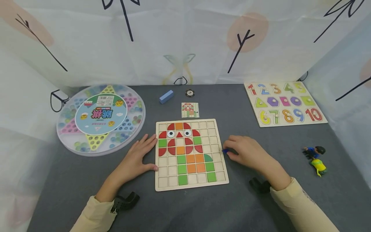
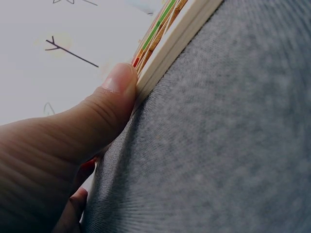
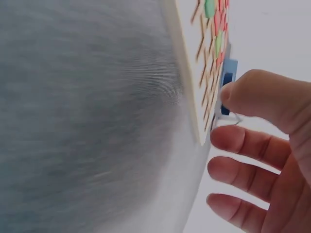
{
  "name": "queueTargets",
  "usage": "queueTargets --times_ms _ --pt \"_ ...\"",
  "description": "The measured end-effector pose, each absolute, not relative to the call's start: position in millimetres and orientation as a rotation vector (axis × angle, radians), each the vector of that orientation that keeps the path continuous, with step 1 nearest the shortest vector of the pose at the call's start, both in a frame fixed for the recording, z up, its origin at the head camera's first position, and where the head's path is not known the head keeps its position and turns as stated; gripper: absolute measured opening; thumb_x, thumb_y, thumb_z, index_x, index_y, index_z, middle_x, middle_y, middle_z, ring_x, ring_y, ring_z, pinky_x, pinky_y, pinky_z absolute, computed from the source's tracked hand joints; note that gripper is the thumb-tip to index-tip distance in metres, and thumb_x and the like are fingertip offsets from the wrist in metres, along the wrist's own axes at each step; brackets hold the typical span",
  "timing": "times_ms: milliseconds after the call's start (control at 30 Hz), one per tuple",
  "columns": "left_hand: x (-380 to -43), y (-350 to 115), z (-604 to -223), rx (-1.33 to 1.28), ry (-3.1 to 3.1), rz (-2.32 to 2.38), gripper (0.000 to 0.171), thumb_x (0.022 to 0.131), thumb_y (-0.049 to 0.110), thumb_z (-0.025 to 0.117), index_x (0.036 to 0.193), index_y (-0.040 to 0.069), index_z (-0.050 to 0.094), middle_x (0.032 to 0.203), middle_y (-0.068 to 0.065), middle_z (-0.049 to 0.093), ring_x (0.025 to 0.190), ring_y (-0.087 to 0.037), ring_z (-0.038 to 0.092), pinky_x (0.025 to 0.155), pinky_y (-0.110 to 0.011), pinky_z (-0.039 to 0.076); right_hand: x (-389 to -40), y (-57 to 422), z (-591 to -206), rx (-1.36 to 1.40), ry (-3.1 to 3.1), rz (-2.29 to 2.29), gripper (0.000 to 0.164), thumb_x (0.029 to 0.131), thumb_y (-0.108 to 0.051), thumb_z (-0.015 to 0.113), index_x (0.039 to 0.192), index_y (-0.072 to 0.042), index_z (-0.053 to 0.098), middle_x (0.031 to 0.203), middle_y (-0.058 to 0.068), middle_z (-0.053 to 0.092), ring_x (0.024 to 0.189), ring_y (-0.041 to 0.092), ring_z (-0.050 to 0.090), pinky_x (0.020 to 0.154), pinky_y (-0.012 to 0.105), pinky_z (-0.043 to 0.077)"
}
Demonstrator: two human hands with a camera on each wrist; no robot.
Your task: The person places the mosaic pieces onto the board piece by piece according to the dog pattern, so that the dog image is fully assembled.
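A wooden grid board (image 1: 171, 180) lies on the dark table, partly filled with red, green and orange pieces and two round eye pieces. My left hand (image 1: 130, 162) is spread at its left side, thumb and fingertips touching the edge; the left wrist view shows the thumb (image 2: 114, 90) against the wooden rim. Just off the board's right edge, my right hand (image 1: 250, 153) pinches a small dark blue piece (image 3: 227, 80) between thumb and forefinger. Its other fingers are loosely bent. Most of the blue piece's outline is covered, so its shape cannot be told.
Behind the board lie a small pattern card (image 1: 190, 110), a blue block (image 1: 166, 96) and a round black disc (image 1: 189, 93). A Chinese checkers set (image 1: 101, 120) sits at left. At right are a number puzzle board (image 1: 285, 103) and two small figures (image 1: 318, 166).
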State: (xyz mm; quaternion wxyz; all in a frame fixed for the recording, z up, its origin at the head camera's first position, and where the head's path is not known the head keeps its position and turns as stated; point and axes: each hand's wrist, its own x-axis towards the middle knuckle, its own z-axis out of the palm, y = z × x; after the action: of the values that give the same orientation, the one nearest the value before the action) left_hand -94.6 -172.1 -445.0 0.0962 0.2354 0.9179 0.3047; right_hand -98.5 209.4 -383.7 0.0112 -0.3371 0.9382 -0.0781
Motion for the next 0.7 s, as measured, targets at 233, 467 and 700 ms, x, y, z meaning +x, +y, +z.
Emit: queueTargets --times_ms 233,467,700 --pt "-92 -170 -447 0.698 2.718 0.919 0.1 0.062 0.052 0.071 0.142 0.019 0.022 0.149 0.004 0.015 0.137 -0.023 0.003 0.106 -0.051 0.005 -120 184 -375 -1.302 2.812 -0.135 0.012 0.075 -0.019 0.069 0.084 -0.021 0.062 0.075 -0.005 0.053 0.059 0.008 0.042 0.054 0.026 0.038" --pt "-93 -166 -446 0.716 2.718 0.925 0.1 0.062 0.051 0.071 0.142 0.018 0.022 0.149 0.003 0.015 0.137 -0.023 0.003 0.106 -0.05 0.005 -118 191 -379 -1.378 2.708 -0.072 0.011 0.074 -0.016 0.067 0.083 -0.021 0.062 0.072 -0.007 0.049 0.058 0.008 0.038 0.055 0.026 0.035" --pt "-94 -167 -445 0.701 2.713 0.913 0.101 0.061 0.053 0.071 0.143 0.019 0.022 0.149 0.004 0.014 0.137 -0.022 0.002 0.106 -0.05 0.005 -113 195 -383 -1.416 2.669 -0.031 0.011 0.075 -0.02 0.067 0.085 -0.023 0.064 0.073 -0.008 0.048 0.062 0.008 0.039 0.056 0.027 0.033"
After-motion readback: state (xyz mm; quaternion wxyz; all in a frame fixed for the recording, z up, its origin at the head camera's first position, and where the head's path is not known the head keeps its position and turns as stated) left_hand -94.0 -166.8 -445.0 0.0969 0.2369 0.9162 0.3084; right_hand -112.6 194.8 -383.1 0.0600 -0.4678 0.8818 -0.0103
